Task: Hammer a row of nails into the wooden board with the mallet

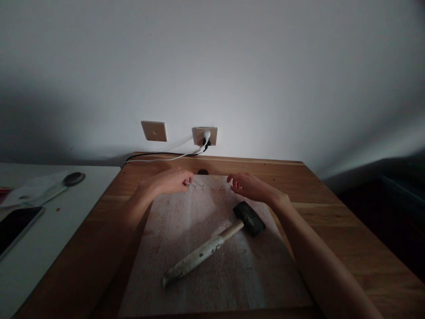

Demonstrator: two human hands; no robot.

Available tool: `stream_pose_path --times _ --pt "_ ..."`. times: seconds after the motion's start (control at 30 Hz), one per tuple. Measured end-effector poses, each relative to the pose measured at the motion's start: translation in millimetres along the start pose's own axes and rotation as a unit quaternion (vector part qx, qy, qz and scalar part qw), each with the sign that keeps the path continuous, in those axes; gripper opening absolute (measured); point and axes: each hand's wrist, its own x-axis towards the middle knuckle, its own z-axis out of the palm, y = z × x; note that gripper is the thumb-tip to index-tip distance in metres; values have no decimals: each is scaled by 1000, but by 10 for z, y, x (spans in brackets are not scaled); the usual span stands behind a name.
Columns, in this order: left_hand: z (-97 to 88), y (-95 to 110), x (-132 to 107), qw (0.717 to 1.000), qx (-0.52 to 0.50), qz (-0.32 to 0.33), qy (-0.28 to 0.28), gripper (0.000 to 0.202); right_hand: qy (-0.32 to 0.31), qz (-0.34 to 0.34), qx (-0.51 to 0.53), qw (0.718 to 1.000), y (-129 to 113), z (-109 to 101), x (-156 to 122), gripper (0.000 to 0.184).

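A pale wooden board (186, 230) lies flat in front of me. A row of several small nails (203, 187) runs along its far edge. My left hand (175, 180) is at the left end of the row, fingers curled in beside the nails. At the right end, my right hand (247, 184) has its fingers bent, with the fingertips close to a nail. Whether either hand pinches a nail is too small to make out. Between my forearms a mallet with a black head (249, 219) and a worn, pale handle rests diagonally on the board, touched by neither hand.
The board sits on a brown wooden table (332, 230) against a white wall. A socket (205, 136) with plugs and cords is behind it, beside another wall plate (154, 131). On the left, a white surface (66, 239) bears a phone (20, 226) and a round-headed dark item (73, 179).
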Motion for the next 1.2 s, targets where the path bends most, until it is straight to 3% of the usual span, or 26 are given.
stream_pose_path --times 0.33,0.93,1.2 --pt "49 -55 15 999 -23 29 17 14 13 -1 -23 1000 19 39 18 13" --pt "43 -40 14 999 20 16 26 9 30 -32 1 999 -76 -51 -19 20" --pt "63 -76 38 999 -2 11 38 11 -78 -99 97 987 -232 -90 -33 15"
